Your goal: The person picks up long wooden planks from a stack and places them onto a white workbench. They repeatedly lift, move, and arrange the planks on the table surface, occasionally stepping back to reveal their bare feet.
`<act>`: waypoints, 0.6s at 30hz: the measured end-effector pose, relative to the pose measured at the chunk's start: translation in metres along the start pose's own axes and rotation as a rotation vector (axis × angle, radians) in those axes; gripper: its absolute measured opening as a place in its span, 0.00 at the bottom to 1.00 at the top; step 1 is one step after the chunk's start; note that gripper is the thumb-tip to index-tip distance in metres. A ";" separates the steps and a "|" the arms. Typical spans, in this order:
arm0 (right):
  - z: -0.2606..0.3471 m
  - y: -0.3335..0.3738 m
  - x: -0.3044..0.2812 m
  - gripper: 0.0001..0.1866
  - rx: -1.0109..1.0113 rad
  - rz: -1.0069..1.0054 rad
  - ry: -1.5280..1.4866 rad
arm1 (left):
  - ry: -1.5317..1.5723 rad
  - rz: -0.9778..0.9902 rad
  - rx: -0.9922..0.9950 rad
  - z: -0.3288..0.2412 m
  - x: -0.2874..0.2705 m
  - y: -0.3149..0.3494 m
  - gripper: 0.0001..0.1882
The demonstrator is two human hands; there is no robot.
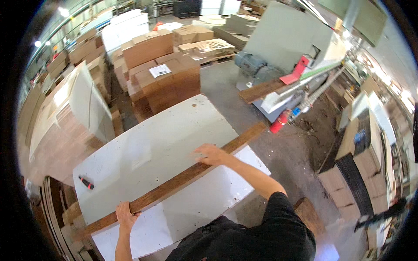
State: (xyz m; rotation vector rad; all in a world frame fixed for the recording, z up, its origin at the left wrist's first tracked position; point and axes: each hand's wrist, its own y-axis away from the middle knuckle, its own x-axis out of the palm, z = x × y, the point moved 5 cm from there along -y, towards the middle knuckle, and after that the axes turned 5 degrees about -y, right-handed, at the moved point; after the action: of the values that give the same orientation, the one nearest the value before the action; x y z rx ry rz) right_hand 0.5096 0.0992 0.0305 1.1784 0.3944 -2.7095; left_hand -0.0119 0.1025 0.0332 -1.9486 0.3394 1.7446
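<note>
A long, narrow brown wooden plank (174,182) lies slantwise across a large pale work surface (148,143), running from lower left to upper right. Near the plank's left end, my left hand (125,214) grips it, fingers over the top and thumb along the near side. My right hand (211,155) is over the plank's right half, its fingers stretched out and apart, slightly smeared by motion. Whether its palm touches the wood I cannot tell. A black and red marker-like tool (86,182) rests at the surface's left side.
Stacked brown cartons (167,78) stand beyond the surface, with wrapped board stacks (69,126) to the left. At far right sits a machine with a blue motor (250,61) and a red cylinder (279,122). More stacked panels (357,174) stand on the right. The plank's right end overhangs the surface.
</note>
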 end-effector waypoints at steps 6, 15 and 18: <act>-0.087 0.002 -0.130 0.23 0.168 -0.361 0.047 | -0.027 0.194 -0.095 0.015 0.004 0.008 0.33; -0.241 0.014 -0.276 0.38 0.441 -0.274 0.511 | -0.143 0.297 0.028 0.008 0.006 -0.005 0.34; -0.287 -0.006 -0.285 0.35 0.640 -0.191 0.622 | -0.179 0.307 0.022 0.011 0.001 0.003 0.36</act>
State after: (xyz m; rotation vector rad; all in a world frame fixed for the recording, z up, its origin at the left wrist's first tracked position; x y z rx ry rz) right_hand 0.8993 0.2035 0.0534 2.2618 -0.3578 -2.6319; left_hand -0.0225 0.1053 0.0305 -1.7804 0.6168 2.0797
